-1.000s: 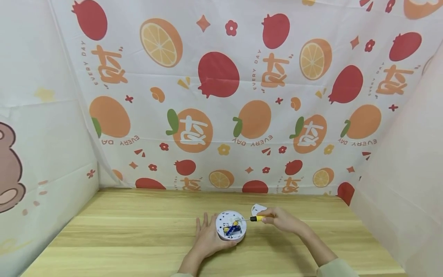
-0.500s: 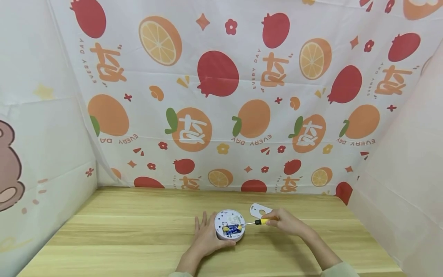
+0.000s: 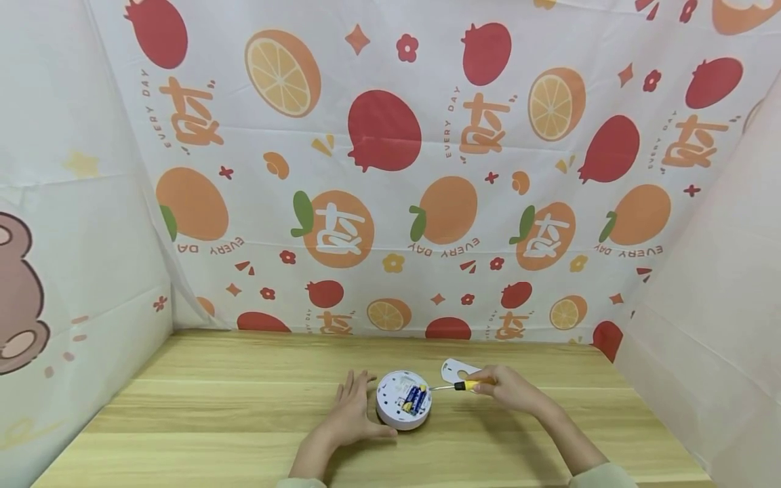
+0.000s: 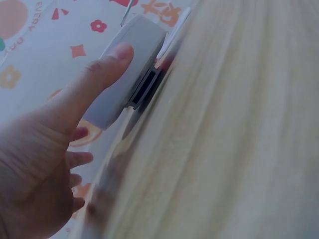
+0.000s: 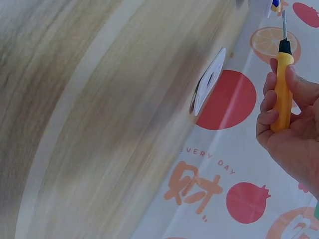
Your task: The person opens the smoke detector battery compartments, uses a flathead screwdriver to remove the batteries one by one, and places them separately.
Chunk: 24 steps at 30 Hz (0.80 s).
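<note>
A round white battery-powered device (image 3: 390, 386) sits on the table, its battery side facing up. Blue-and-yellow batteries (image 3: 416, 399) lie in its recess. My left hand (image 3: 352, 415) is at the device's left side, fingers spread along the far left and thumb by the near edge. In the left wrist view, the thumb (image 4: 107, 64) lies straight across the device's side wall (image 4: 144, 37). My right hand (image 3: 509, 388) grips a screwdriver (image 3: 468, 385) by its yellow handle. The thin metal shaft points left, with its tip right at the device's right rim, close to the batteries.
A flat white plate with a round hole (image 3: 453, 370) lies on the wooden table (image 3: 244, 393), behind the screwdriver and partly hidden by my right hand. Behind the table hangs a fruit-print cloth (image 3: 390, 271), with pale cloth walls at both sides.
The device has turned, so the batteries lie at a different angle. My left hand has shifted left and loosened around it. The screwdriver tip has moved from over the batteries to the right rim.
</note>
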### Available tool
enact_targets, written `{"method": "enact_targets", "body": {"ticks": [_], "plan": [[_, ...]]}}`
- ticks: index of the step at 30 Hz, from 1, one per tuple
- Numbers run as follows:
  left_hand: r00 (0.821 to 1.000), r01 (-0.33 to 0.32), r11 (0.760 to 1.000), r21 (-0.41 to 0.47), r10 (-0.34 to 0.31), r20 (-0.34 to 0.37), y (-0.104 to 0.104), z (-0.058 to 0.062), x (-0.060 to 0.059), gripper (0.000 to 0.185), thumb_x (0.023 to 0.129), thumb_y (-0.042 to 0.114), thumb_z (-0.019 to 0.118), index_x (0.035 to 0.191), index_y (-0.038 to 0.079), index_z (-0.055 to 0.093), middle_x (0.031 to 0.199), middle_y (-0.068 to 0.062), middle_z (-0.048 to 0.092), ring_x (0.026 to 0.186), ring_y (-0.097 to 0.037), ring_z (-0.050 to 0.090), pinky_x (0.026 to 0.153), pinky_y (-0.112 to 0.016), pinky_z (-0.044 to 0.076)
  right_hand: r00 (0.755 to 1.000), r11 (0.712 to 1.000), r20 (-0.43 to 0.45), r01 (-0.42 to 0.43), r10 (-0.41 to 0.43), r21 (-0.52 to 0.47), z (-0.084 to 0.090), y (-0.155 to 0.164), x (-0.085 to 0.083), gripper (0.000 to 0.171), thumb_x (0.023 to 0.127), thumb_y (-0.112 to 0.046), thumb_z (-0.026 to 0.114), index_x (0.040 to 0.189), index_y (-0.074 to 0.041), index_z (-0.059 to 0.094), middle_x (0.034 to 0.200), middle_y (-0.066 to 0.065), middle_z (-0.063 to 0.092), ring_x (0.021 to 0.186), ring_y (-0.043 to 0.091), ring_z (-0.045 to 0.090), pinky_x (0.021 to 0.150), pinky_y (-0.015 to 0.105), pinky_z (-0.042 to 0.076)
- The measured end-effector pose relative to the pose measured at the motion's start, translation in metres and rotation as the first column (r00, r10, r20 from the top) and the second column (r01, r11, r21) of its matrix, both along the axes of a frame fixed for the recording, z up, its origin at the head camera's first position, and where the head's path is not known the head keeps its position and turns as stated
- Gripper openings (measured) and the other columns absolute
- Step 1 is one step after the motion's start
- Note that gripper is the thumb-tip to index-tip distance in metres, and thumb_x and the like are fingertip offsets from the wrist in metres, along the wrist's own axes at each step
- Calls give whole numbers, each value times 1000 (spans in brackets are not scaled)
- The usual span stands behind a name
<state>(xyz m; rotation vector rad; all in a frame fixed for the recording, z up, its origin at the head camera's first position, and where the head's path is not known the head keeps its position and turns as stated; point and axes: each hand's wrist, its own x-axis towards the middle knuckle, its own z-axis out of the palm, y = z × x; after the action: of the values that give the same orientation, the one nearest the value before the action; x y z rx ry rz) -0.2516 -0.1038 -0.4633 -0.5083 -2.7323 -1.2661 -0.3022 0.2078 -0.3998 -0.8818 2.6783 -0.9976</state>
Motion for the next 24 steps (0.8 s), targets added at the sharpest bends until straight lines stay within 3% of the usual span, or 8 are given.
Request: {"method": "enact_targets", "body": {"ticks": [4,10,16,24], "plan": [[999,9,1000,-17,-9,-35,-1,-5,-5,113,55,46,84,138,-7,28,142,-32,19,131,-48,0,104,-60,1,1000,1000,-9,-1,1,1,1,-1,0,22,89,-10,59,107,0,67,102,12,62,85,21,50,67,36,42],[997,27,999,-27,-28,-68,2,-10,-9,112,55,50,82,137,-7,31,141,-33,19,131,-49,1,103,-60,1,1000,1000,-13,-3,3,-3,4,-4,1,22,89,-11,59,107,0,67,103,14,62,90,24,53,70,39,45],[993,-29,998,-50,23,-113,10,-14,-8,116,53,54,82,138,-6,30,141,-31,23,131,-49,5,102,-63,0,999,1000,-39,-6,7,16,4,-6,4,21,89,-11,59,105,0,68,90,4,60,75,18,47,61,31,40],[991,-64,997,-41,58,-122,18,-20,-7,112,52,56,81,135,-4,36,138,-28,32,132,-47,8,102,-62,-3,990,992,-136,-9,26,124,12,-17,12,22,89,-8,59,106,1,67,86,-2,57,68,12,44,55,26,38]]}}
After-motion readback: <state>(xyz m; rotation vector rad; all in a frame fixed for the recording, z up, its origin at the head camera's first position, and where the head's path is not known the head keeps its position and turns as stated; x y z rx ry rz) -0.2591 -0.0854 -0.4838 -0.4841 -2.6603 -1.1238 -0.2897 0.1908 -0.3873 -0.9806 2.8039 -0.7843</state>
